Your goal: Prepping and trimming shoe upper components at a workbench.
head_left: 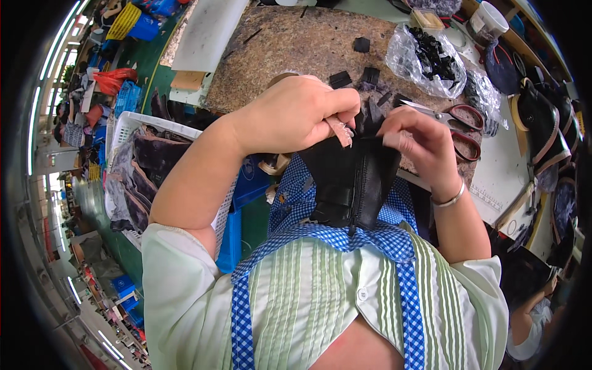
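Observation:
A black leather boot upper (336, 179) with a zipper down it lies against my checked apron, its top edge at the board's near edge. My left hand (302, 114) is closed, with a flat tan strip (339, 131) with a whitish, sticky-looking end between its fingers, just over that top edge. My right hand (422, 139) pinches the upper's top right corner, thumb and fingers together. Just beyond the hands, small black pieces (371, 76) lie on the brown speckled board (296, 46). Scissors (453, 117) with dark red wrapped handles lie beside my right hand.
A clear plastic bag (394, 58) holds many small black pieces at the back right, near a white tub (487, 23). Dark boots (539, 126) stand at the right. To my left, a white basket (120, 132) holds dark uppers, above a blue crate (231, 237).

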